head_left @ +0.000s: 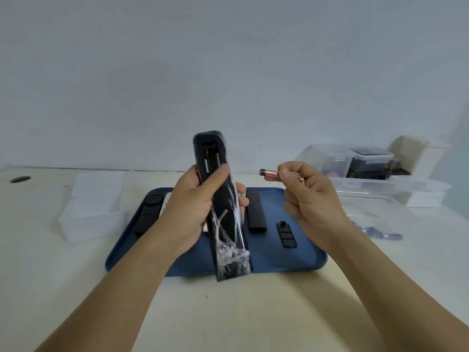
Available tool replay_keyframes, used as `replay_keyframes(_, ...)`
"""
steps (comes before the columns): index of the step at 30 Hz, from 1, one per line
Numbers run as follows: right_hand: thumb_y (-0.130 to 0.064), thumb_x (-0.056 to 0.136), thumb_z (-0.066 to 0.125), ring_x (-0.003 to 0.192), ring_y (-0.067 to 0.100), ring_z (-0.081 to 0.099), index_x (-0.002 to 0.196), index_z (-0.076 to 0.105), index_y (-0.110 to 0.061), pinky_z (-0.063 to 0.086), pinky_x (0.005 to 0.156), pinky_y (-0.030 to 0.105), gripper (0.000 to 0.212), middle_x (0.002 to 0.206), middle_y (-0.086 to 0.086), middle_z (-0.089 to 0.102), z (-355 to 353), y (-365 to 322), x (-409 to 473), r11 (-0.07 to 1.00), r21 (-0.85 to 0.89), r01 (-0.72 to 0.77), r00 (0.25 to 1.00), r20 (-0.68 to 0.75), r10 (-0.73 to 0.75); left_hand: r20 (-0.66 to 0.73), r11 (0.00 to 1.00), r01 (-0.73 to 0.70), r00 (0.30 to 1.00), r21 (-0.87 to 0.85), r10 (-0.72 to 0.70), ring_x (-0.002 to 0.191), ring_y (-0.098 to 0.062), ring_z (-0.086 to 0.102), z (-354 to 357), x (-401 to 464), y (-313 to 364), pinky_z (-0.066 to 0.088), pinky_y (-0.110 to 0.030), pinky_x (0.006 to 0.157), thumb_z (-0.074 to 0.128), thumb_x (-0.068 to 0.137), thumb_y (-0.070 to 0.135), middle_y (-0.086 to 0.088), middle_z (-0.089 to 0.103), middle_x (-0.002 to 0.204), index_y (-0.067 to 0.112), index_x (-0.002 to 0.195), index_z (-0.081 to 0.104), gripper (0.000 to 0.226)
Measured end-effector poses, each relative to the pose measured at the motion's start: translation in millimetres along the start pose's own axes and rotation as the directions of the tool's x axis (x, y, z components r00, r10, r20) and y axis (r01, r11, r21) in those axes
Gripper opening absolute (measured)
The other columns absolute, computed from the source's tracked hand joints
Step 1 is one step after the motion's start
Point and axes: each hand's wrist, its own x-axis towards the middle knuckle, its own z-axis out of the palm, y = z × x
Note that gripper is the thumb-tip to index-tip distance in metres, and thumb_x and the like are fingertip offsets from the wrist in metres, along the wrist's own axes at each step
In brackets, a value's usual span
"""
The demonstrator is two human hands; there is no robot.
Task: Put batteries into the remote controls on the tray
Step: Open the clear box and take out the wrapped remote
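My left hand (198,204) grips a long black remote (223,207) wrapped in clear plastic, held upright above the blue tray (291,257). Its battery compartment at the top faces me, uncovered. My right hand (309,199) pinches a red battery (269,174) between thumb and fingers, just right of the remote's top. A loose black battery cover (286,234) lies on the tray. A slim black remote (256,212) lies behind the held one. Another black remote (148,214) lies at the tray's left end, with something white beside it, mostly hidden by my hand.
A clear plastic box (94,207) stands left of the tray. Clear lidded containers (368,163) are stacked at the back right, with a flat clear lid (375,207) and small blue items (375,231) nearer. A round hole (20,179) is in the tabletop at far left.
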Motion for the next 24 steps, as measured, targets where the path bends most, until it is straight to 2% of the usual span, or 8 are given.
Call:
replay_keyframes(2, -0.026, 0.088, 0.067, 0.052, 0.016, 0.009, 0.087, 0.068, -0.018, 0.019, 0.039, 0.02, 0.008, 0.07, 0.014, 0.023, 3, -2, -2, 1.0, -0.014, 0.019, 1.0, -0.002, -0.019, -0.004, 0.989, 0.11, 0.994, -0.099, -0.111, 0.056, -0.031, 0.065, 4, -3, 2, 0.057, -0.037, 0.051, 0.054, 0.103, 0.025, -0.021, 0.069, 0.075, 0.005, 0.105, 0.054, 0.02)
replay_keyframes(6, -0.019, 0.093, 0.067, 0.044, 0.01, 0.025, 0.085, 0.067, -0.013, 0.024, 0.04, 0.021, 0.01, 0.069, 0.003, 0.069, 9, -4, -10, 0.949, -0.258, 0.18, 0.979, -0.051, -0.2, 0.048, 0.966, 0.255, 0.965, 0.044, -0.257, 0.056, -0.032, 0.063, 8, -4, -17, 0.058, -0.04, 0.052, 0.048, 0.105, 0.021, -0.021, 0.065, 0.074, 0.004, 0.114, 0.053, 0.02)
replay_keyframes(11, -0.017, 0.089, 0.073, 0.052, -0.001, 0.052, 0.081, 0.067, -0.017, 0.037, 0.053, 0.007, 0.01, 0.066, -0.018, 0.065, 19, 7, -20, 0.628, -0.652, 0.425, 0.882, 0.142, -0.45, 0.114, 0.93, 0.346, 0.936, -0.122, -0.333, 0.072, -0.034, 0.067, 17, -5, -29, 0.061, -0.041, 0.063, 0.043, 0.106, 0.025, -0.027, 0.069, 0.096, 0.003, 0.121, 0.057, 0.03)
replay_keyframes(13, -0.018, 0.09, 0.073, 0.063, 0.003, 0.061, 0.085, 0.068, -0.014, 0.043, 0.058, 0.009, 0.008, 0.07, -0.015, 0.066, 20, 12, -20, 0.477, -0.729, 0.491, 0.829, 0.225, -0.512, 0.147, 0.907, 0.376, 0.924, -0.189, -0.353, 0.09, -0.037, 0.068, 19, -5, -31, 0.06, -0.044, 0.072, 0.042, 0.105, 0.029, -0.031, 0.068, 0.114, -0.002, 0.126, 0.06, 0.041)
replay_keyframes(15, -0.018, 0.088, 0.074, 0.068, 0.007, 0.059, 0.088, 0.07, -0.01, 0.042, 0.062, 0.006, 0.009, 0.074, -0.004, 0.068, 21, 16, -19, 0.358, -0.764, 0.536, 0.78, 0.288, -0.555, 0.136, 0.913, 0.345, 0.937, -0.216, -0.322, 0.093, -0.038, 0.065, 21, -5, -33, 0.059, -0.05, 0.078, 0.043, 0.104, 0.028, -0.033, 0.064, 0.119, -0.004, 0.131, 0.056, 0.043)
replay_keyframes(18, -0.011, 0.082, 0.08, 0.068, -0.009, 0.055, 0.087, 0.074, -0.007, 0.035, 0.062, -0.002, 0.009, 0.075, 0.001, 0.07, 24, 18, -21, 0.372, -0.744, 0.555, 0.773, 0.296, -0.561, 0.088, 0.932, 0.278, 0.96, -0.231, -0.264, 0.087, -0.037, 0.065, 21, -4, -33, 0.056, -0.06, 0.084, 0.048, 0.103, 0.021, -0.035, 0.064, 0.118, -0.002, 0.13, 0.049, 0.035)
replay_keyframes(20, -0.012, 0.08, 0.082, 0.07, -0.015, 0.054, 0.088, 0.077, -0.008, 0.037, 0.065, -0.002, 0.011, 0.078, 0.001, 0.071, 24, 20, -20, 0.397, -0.718, 0.571, 0.773, 0.308, -0.554, 0.077, 0.945, 0.261, 0.965, -0.199, -0.25, 0.083, -0.035, 0.067, 20, -4, -34, 0.059, -0.054, 0.077, 0.049, 0.104, 0.02, -0.033, 0.065, 0.115, 0.002, 0.127, 0.05, 0.029)
replay_keyframes(24, -0.012, 0.075, 0.085, 0.073, -0.009, 0.059, 0.093, 0.081, -0.012, 0.041, 0.069, 0.002, 0.018, 0.083, -0.005, 0.072, 21, 19, -18, 0.435, -0.704, 0.561, 0.787, 0.291, -0.544, 0.097, 0.961, 0.239, 0.969, -0.138, -0.227, 0.086, -0.034, 0.067, 24, -9, -40, 0.061, -0.043, 0.068, 0.046, 0.107, 0.025, -0.027, 0.068, 0.112, 0.016, 0.124, 0.057, 0.022)
